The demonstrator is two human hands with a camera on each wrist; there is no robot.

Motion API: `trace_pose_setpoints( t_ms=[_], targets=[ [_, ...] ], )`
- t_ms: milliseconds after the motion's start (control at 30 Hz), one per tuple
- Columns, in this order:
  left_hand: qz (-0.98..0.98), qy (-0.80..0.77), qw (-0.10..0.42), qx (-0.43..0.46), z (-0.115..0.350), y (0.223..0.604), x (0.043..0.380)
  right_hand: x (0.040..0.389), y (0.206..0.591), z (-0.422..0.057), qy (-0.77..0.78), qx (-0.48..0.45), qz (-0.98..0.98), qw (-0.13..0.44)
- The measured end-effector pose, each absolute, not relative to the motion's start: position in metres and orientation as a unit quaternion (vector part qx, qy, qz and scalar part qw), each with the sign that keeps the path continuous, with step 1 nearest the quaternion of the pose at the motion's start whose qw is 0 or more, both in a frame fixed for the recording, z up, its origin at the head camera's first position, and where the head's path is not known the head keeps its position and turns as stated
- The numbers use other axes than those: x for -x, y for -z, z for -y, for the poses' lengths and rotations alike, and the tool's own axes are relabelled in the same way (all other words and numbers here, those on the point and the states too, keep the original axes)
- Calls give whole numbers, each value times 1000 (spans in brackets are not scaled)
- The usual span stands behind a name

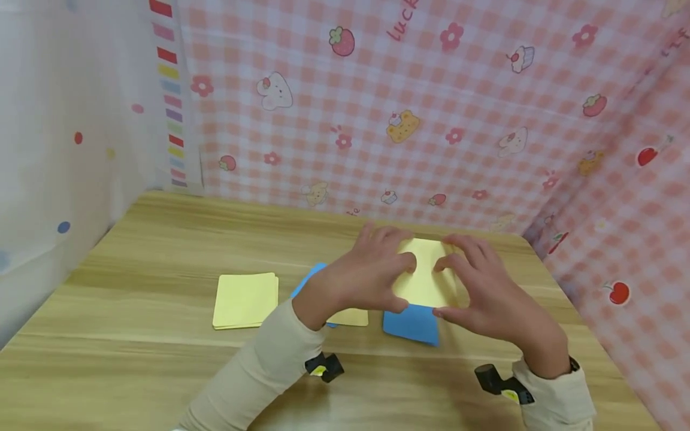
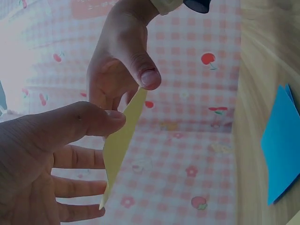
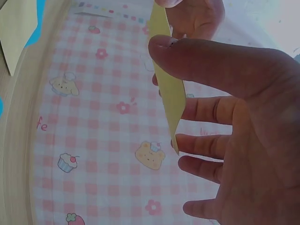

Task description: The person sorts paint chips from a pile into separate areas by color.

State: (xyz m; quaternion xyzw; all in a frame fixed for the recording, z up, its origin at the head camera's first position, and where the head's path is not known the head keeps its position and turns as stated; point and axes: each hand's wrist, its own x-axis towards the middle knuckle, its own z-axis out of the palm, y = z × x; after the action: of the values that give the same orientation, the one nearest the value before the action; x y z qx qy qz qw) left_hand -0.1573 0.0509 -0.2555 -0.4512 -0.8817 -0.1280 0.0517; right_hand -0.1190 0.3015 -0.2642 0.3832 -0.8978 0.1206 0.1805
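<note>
Pinching yellow sheet point(image 1: 426, 278), fingers point(image 1: 402, 263) obscuring edges, blue paper point(image 1: 412, 325) partly hidden

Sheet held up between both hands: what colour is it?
The sheet is pale yellow, with no marks visible; the head view shows it best.

The held sheet point(image 1: 425, 288) looks matt and papery, the tabletop point(image 1: 129, 371) wood-grained.

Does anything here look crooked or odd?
Yes, slightly: in the middle, a blue sheet pokes out at an angle from under a yellow sheet, so they look misaligned. The yellow stack has uneven edges, and the held sheet bows.
</note>
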Motion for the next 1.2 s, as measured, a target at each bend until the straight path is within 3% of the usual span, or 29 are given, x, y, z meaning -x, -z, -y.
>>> trace_pose_setpoints(
  t_ms=[233,600,767,1000,1200],
  targets=[
    [881,139,68,448,-20,250,155,128,264,-275,-134,-399,890,177],
    [879,194,120,419,101,252,139,152,261,-163,-104,-470,859,177],
    [895,203,85,389,128,258,135,160,265,-137,-100,-487,855,147],
    [908,184,54,374,132,264,143,170,278,-129,-103,-477,866,113],
    [926,165,-19,338,134,285,162,185,310,-115,-84,-465,879,66]
  ],
)
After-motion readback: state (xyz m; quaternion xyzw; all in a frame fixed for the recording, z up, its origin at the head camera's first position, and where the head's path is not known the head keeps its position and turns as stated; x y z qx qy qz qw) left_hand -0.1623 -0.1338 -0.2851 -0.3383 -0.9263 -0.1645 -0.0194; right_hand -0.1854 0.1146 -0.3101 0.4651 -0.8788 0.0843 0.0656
